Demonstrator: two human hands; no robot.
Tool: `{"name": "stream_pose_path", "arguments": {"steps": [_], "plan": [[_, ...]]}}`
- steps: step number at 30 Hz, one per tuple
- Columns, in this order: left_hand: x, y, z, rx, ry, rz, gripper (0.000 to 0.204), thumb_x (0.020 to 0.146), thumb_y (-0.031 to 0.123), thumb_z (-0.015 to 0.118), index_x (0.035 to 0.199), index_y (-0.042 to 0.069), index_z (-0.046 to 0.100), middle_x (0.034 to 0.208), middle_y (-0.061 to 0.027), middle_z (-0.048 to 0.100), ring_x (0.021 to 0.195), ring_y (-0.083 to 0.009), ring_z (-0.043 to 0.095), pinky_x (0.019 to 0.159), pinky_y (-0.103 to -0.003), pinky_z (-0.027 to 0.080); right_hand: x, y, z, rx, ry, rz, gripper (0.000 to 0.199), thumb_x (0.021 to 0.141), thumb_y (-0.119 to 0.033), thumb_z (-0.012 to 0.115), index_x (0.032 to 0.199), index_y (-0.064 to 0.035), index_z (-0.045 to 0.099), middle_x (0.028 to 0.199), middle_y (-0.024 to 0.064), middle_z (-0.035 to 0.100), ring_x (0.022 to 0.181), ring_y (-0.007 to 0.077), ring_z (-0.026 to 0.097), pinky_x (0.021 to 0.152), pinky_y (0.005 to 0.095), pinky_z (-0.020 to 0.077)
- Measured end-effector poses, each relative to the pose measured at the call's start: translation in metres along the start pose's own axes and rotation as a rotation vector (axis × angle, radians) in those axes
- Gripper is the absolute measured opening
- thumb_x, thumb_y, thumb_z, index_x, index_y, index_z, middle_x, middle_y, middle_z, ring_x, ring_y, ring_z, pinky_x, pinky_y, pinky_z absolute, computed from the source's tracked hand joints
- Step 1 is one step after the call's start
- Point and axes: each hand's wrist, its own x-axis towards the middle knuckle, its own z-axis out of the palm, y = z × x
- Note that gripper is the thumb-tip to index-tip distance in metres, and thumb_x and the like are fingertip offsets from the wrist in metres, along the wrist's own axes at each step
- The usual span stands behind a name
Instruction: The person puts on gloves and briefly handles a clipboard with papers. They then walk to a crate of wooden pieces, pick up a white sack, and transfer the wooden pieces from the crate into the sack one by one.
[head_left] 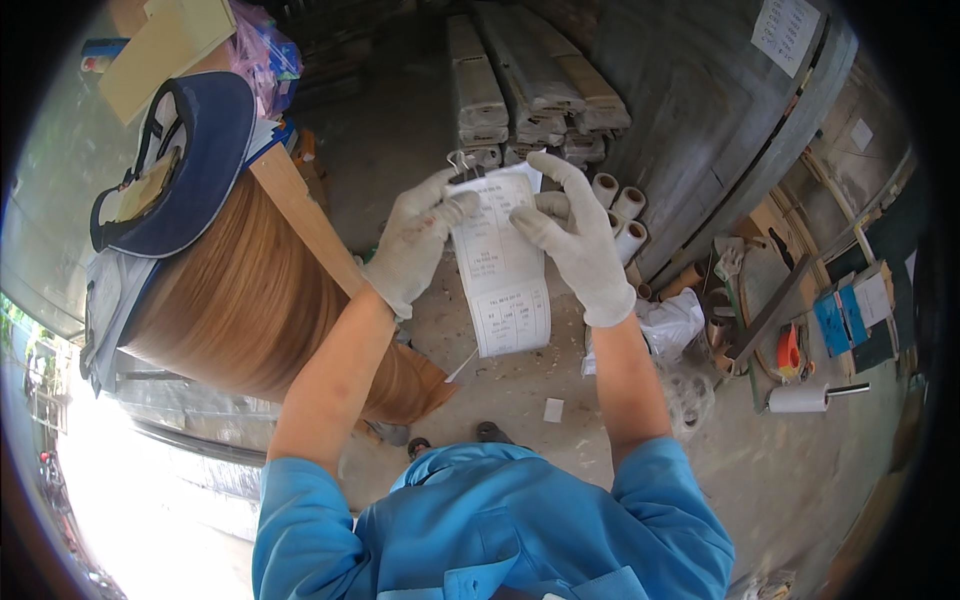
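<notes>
Paper strip (505, 262) pinched at the top, loose at the bottom

At my far left, a navy visor cap (215, 165) rests on a big curved wood-grain sheet (225, 300); my left forearm overlaps the sheet in this view, so a careless elbow might jog both. My gloved left hand (415, 240) pinches the strip's upper left side, thumb in front, just below a black clip (465, 174). If that thumb slackened, the clip's weight could tip the top over. The printed strip hangs between my hands above the floor (520, 400), its lower end free; a draught could curl it. My gloved right hand (592, 262) pinches the upper right edge; whether its raised index fingertip touches paper, I cannot tell. Pulling my hands apart might tear it. Farther right, white rolls (628, 245) stand close together; a dropped strip could slip among them.
</notes>
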Motion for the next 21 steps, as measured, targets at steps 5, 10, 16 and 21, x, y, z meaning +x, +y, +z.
{"name": "stream_pose_path", "arguments": {"steps": [5,10,16,21], "plan": [[0.010,-0.001,-0.032,-0.093,0.150,0.091,0.031,0.094,0.012,0.058,0.121,-0.003,0.059,0.099,-0.0059,0.066,0.096,-0.0115,0.057,0.090,-0.024,0.042,-0.031,0.002,-0.015,0.144,-0.283,0.086,0.045,0.093,-0.014,0.061,0.134,-0.0002,0.048,0.106,0.0062,0.063,0.094,0.0085,0.058,0.079,0.0216,0.0465],[0.012,0.001,-0.046,-0.241,0.199,0.111,0.032,0.094,0.011,0.057,0.122,-0.005,0.057,0.104,-0.0076,0.066,0.101,-0.0131,0.057,0.095,-0.025,0.040,-0.052,0.001,-0.026,0.170,-0.482,0.080,0.036,0.095,-0.016,0.057,0.126,0.0002,0.057,0.106,0.0035,0.063,0.091,0.0076,0.058,0.076,0.0200,0.0448],[0.005,0.004,-0.027,-0.069,0.151,0.079,0.033,0.096,0.012,0.057,0.125,-0.003,0.056,0.103,-0.0066,0.065,0.099,-0.0117,0.057,0.092,-0.025,0.042,-0.043,-0.024,-0.015,-0.289,-0.267,-0.160,0.031,0.084,-0.001,0.062,0.114,-0.0053,0.067,0.105,0.0098,0.068,0.079,0.0145,0.063,0.065,0.0284,0.0492],[-0.010,0.008,-0.004,-0.009,0.005,0.068,0.032,0.097,0.013,0.056,0.126,-0.002,0.056,0.104,-0.0048,0.065,0.095,-0.0102,0.058,0.088,-0.024,0.045,-0.010,-0.028,0.000,-0.604,0.033,-0.518,0.025,0.077,-0.008,0.071,0.102,-0.0099,0.072,0.089,0.0099,0.064,0.076,0.0260,0.062,0.067,0.0332,0.0503]]}}
